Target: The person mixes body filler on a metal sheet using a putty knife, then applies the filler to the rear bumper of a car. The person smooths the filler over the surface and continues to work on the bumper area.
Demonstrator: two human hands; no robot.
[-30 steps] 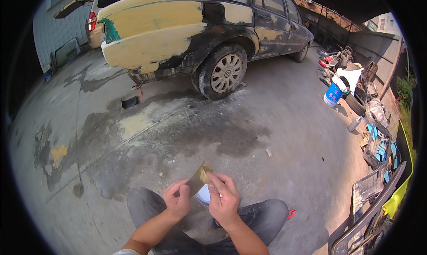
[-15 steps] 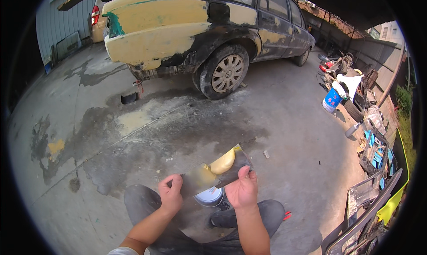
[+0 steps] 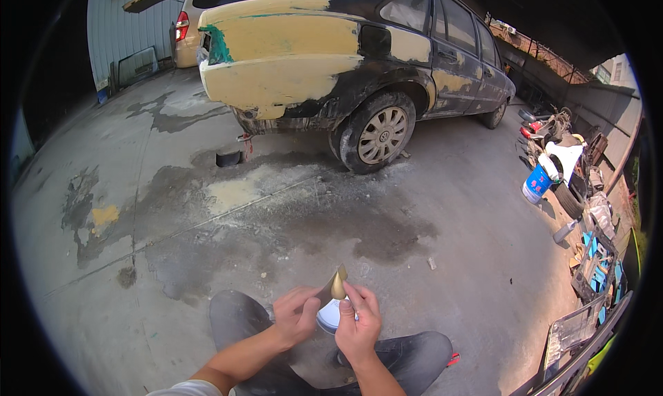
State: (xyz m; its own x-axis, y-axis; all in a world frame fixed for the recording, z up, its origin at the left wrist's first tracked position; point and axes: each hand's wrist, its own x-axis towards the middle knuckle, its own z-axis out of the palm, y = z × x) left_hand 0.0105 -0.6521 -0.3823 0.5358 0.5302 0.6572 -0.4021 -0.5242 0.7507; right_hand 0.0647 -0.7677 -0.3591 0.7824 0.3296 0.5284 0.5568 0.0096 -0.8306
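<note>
Between my hands a thin dark sheet (image 3: 326,292) is bent into a curve, with its far end pointing up. A lump of yellow putty (image 3: 338,286) lies in the fold. My left hand (image 3: 295,316) grips the sheet's left side, thumb toward me. On its right side my right hand (image 3: 359,325) pinches the edge with fingers and thumb. Just below the sheet, a round can with a white top (image 3: 329,316) stands between my legs, partly covered by my hands.
A car (image 3: 304,71) patched with yellow filler stands ahead, its rear wheel (image 3: 382,135) nearest. A blue bucket (image 3: 536,184) and piled car parts (image 3: 599,258) line the right side. A small red object (image 3: 453,359) lies beside my right knee.
The sheet was held flat and wide; now it is bent and its sides are closer together. My hands have moved toward each other. The view has shifted, so the car sits further right and lower.
</note>
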